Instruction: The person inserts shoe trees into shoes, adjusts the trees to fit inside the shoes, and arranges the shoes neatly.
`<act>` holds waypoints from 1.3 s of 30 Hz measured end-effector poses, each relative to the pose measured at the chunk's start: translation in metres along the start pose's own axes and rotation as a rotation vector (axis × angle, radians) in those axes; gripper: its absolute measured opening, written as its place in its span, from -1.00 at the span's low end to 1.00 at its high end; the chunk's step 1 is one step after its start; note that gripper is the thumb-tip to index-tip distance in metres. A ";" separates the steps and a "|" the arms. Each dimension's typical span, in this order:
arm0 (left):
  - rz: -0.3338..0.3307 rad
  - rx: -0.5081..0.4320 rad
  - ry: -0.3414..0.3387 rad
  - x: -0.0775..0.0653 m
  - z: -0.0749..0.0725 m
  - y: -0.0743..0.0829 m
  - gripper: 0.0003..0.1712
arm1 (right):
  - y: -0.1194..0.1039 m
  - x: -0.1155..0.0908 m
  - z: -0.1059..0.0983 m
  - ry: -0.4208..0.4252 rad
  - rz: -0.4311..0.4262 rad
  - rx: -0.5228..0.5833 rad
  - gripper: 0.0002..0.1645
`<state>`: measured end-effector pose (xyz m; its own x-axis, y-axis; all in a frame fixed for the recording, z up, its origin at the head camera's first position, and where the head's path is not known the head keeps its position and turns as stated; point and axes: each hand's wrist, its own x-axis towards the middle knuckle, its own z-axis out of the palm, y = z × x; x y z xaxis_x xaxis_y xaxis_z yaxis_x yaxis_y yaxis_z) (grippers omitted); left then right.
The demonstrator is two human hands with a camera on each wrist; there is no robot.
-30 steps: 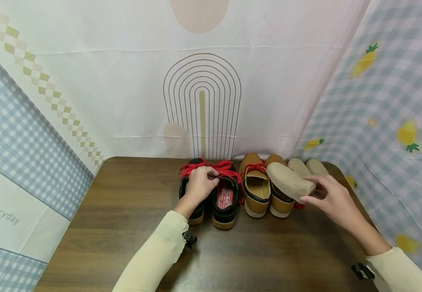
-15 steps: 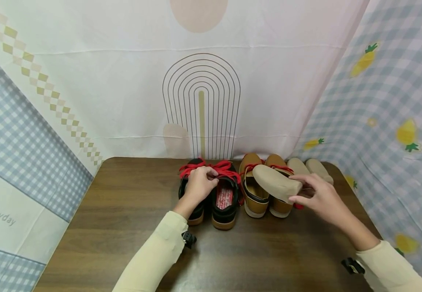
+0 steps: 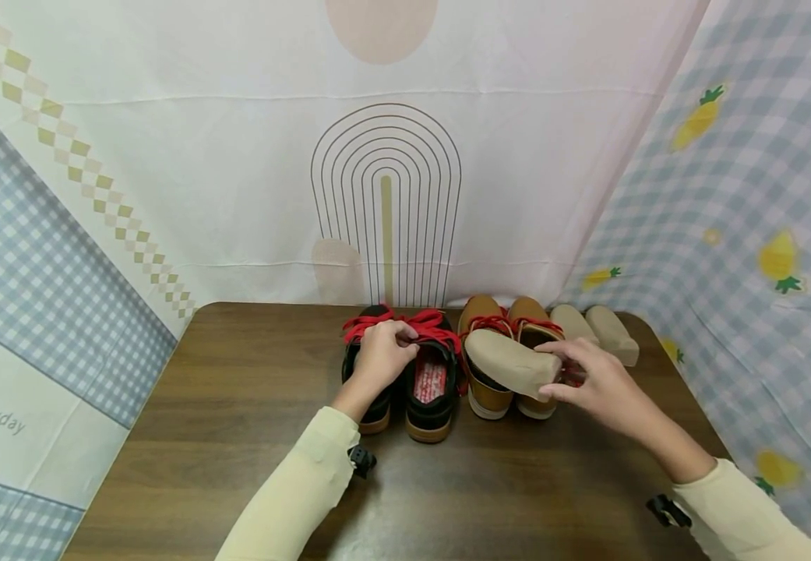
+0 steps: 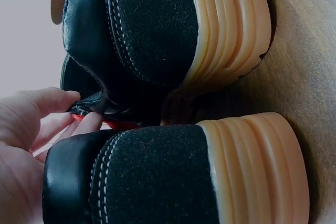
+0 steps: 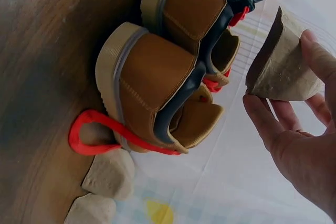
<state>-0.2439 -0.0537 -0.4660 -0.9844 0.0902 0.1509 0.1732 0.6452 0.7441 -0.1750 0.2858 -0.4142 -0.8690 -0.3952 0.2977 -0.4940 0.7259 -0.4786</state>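
My right hand holds a beige moulded-paper shoe insert by its blunt end, thumb and fingers on opposite sides. The insert hangs tilted above the tan shoes, its rounded toe over the left tan shoe; the right tan shoe stands beside it. My left hand reaches over the left black shoe. In the left wrist view its thumb and fingers pinch the collar edge of the right black shoe. Both black shoes have red laces and gum-coloured soles.
Two more beige inserts lie at the back right of the brown wooden table. A red lace loop sticks out beside the right tan shoe. White cloth hangs behind, checked cloth on the right.
My right hand has moved left with the insert, from over the right tan shoe toward the left one, and slightly down. The left hand has stayed at the black shoes.
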 end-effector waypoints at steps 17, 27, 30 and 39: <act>0.011 0.003 0.011 0.001 0.002 -0.003 -0.90 | -0.022 0.002 0.010 -0.080 0.014 0.051 -0.32; 0.010 0.000 0.009 0.001 0.001 -0.003 -0.90 | -0.034 0.005 0.018 -0.111 0.015 0.059 -0.32; 0.015 0.004 0.008 0.002 0.001 -0.003 -0.90 | -0.037 0.006 0.021 -0.126 0.023 0.063 -0.32; 0.023 0.000 0.004 0.001 -0.001 -0.002 -0.91 | -0.046 0.011 0.029 -0.155 0.025 0.091 -0.32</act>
<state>-0.2450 -0.0558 -0.4673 -0.9801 0.1014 0.1707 0.1955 0.6432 0.7403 -0.1627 0.2319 -0.4132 -0.8712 -0.4651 0.1569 -0.4665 0.6851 -0.5594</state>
